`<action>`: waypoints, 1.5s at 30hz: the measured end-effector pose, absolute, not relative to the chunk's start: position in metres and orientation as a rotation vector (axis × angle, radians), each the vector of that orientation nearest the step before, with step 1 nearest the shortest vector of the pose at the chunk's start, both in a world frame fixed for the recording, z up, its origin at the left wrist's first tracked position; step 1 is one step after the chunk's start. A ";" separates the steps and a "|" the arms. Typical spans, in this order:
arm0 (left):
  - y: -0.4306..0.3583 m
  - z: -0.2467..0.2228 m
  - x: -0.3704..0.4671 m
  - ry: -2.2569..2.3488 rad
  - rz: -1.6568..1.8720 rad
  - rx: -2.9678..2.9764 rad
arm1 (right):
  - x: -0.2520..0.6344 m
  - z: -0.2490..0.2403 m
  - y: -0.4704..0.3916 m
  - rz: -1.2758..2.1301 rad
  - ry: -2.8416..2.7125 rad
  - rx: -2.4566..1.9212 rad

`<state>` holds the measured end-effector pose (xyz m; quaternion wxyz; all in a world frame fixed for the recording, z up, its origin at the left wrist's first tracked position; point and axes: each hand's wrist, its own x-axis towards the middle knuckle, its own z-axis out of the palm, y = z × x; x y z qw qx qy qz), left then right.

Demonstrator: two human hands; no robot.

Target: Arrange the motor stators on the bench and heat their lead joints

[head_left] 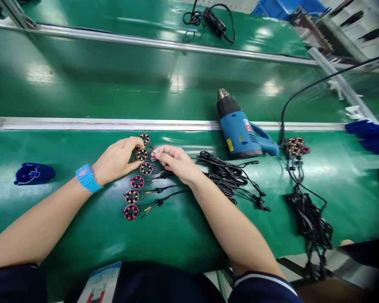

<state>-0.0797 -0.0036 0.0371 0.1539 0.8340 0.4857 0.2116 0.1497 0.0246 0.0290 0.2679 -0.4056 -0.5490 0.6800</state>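
Several small round motor stators with copper and pink windings lie in a slanted row on the green mat. My left hand (pixel 117 159), with a blue wrist strap (pixel 87 178), pinches one stator (pixel 142 154) near the top of the row. My right hand (pixel 173 161) touches the thin wires right beside that stator, fingers pinched on them. Below lie further stators (pixel 132 196) with black leads (pixel 164 189) running right. The top stator (pixel 144 137) lies just beyond my fingers.
A blue heat gun (pixel 240 132) lies to the right, behind a pile of black cables (pixel 230 176). Further right sit a heap of stators (pixel 296 146) and another cable bundle (pixel 309 219). A dark blue cap (pixel 33 174) lies at left. A metal rail (pixel 113 123) borders the mat.
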 end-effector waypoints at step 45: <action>0.050 0.050 -0.071 1.218 0.632 2.380 | 0.154 0.035 0.064 1.815 -1.483 -1.099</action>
